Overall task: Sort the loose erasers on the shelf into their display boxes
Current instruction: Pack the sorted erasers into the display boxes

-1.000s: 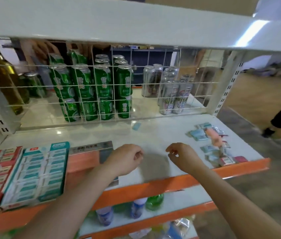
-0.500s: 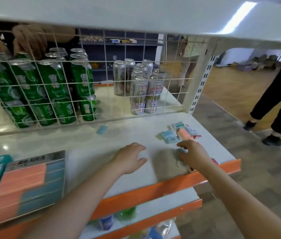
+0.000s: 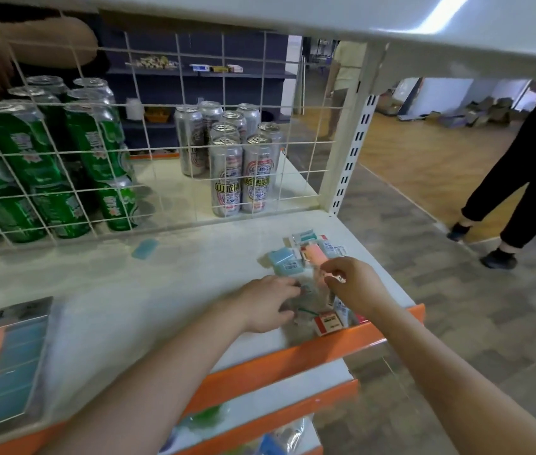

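A pile of loose erasers (image 3: 296, 257) in blue, pink and red-white wrappers lies at the right end of the white shelf (image 3: 161, 290). My left hand (image 3: 265, 303) rests on the pile's near left side with its fingers bent over blurred erasers; I cannot make out whether it holds any. Over the middle of the pile, my right hand (image 3: 353, 284) has its fingertips pinched on a small eraser. A red-white eraser (image 3: 327, 323) sits at the shelf's front edge. One blue eraser (image 3: 145, 248) lies alone near the wire grid. The display box (image 3: 0, 366) of orange and blue erasers is at far left.
A white wire grid (image 3: 161, 152) backs the shelf, with green cans (image 3: 30, 165) and silver cans (image 3: 240, 172) behind it. The orange shelf lip (image 3: 292, 359) runs along the front. A person in black (image 3: 522, 178) walks on the floor to the right.
My view has swung right, so the display boxes slid to the far left. Both hands moved right onto the eraser pile; my right hand lifted and closed its fingertips.
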Available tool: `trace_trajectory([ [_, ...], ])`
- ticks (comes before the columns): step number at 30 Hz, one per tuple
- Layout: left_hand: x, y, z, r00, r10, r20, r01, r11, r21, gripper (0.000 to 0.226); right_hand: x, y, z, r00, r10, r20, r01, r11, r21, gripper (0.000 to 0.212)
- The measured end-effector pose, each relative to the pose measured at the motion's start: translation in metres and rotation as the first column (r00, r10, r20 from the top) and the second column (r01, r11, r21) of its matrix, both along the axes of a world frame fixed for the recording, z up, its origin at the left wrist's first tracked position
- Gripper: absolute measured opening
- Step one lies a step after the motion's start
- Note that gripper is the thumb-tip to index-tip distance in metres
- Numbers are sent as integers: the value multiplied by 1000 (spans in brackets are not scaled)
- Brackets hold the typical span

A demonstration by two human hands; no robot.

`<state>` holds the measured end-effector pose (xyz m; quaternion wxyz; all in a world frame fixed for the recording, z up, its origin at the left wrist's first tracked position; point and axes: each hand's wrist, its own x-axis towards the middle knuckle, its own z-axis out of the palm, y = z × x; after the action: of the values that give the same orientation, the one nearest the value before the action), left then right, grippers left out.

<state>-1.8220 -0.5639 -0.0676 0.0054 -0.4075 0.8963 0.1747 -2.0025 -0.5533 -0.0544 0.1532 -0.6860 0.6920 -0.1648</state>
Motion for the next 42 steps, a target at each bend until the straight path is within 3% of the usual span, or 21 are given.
trace_trajectory([
  [4,-1,-3,-2,997,-30,66,32,999,-35,35,-1,-1,-3,999,18,39,-18,1000,-14,31],
  [12,25,0,-1,991,7,131,9,993,-121,43,14,-7,-1,998,62,27,-63,998,13,36],
  [19,74,11,-5,987,130,93,-117,985,-128,46,48,-13,-5,983,125,-132,-109,986,125,42],
  [24,110,23,-3,969,236,69,-225,965,-136,43,71,-6,-8,951,178,-253,-159,983,95,33],
  [34,164,42,-3,916,399,44,-390,910,-138,35,131,20,-16,947,301,-113,-300,954,21,35],
  [38,171,47,-9,842,523,-135,-529,848,-18,30,133,18,-11,968,248,-28,-248,969,1,33],
  [42,165,40,-16,753,636,-170,-648,761,-23,29,129,8,-8,980,188,-67,-182,979,92,35],
])
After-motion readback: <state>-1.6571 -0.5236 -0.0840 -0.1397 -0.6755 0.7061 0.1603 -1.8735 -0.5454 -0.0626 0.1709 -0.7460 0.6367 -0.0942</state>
